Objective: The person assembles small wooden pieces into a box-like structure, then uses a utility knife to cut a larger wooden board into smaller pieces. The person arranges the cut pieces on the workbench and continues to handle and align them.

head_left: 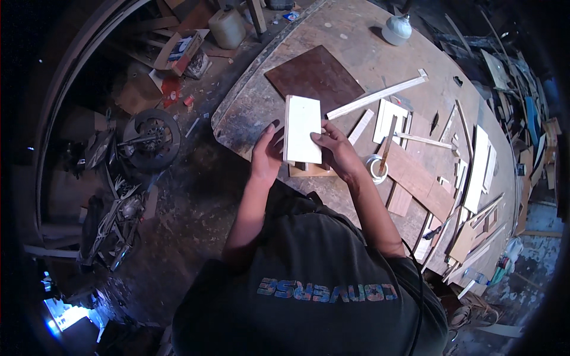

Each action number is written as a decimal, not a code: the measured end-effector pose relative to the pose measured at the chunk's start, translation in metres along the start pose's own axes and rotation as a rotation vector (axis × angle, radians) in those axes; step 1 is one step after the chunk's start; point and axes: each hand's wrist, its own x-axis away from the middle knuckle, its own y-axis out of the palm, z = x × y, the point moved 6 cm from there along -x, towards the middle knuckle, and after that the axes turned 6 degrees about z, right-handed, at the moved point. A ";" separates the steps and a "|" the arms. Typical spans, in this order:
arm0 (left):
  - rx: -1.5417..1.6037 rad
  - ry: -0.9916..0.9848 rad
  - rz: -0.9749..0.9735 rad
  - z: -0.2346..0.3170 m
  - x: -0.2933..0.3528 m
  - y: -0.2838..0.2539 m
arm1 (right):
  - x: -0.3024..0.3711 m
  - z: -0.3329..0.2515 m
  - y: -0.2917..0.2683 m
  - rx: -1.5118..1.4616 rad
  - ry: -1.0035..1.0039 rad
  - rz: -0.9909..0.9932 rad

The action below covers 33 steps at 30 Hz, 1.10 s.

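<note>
A small white-faced wooden panel (303,127) is held up between my hands, just past the table's near edge. My right hand (341,151) grips its right side, thumb on the white face and fingers behind. At the opposite edge, my left hand (267,153) holds it with fingers raised along the side, partly hidden. Under its lower edge shows a light wood strip (312,171) with small dark gaps; I cannot tell whether the two are joined. A white container (377,172) with a wooden stick (389,142) in it stands beside my right forearm.
A dark brown board (314,74) lies on the worn table (368,56), near a long pale strip (380,95). Wood offcuts and white strips (477,169) crowd the right side. A white rounded container (396,29) stands at the back. A wheel (151,139) sits on the left.
</note>
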 end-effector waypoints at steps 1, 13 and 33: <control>-0.003 -0.036 -0.048 0.003 0.003 0.010 | 0.003 -0.001 0.000 0.056 -0.001 -0.017; -0.084 0.053 -0.198 0.011 0.017 0.039 | 0.023 -0.006 0.019 0.400 -0.363 -0.003; -0.136 0.107 -0.123 0.011 0.021 0.040 | 0.028 -0.003 0.014 0.310 -0.310 0.000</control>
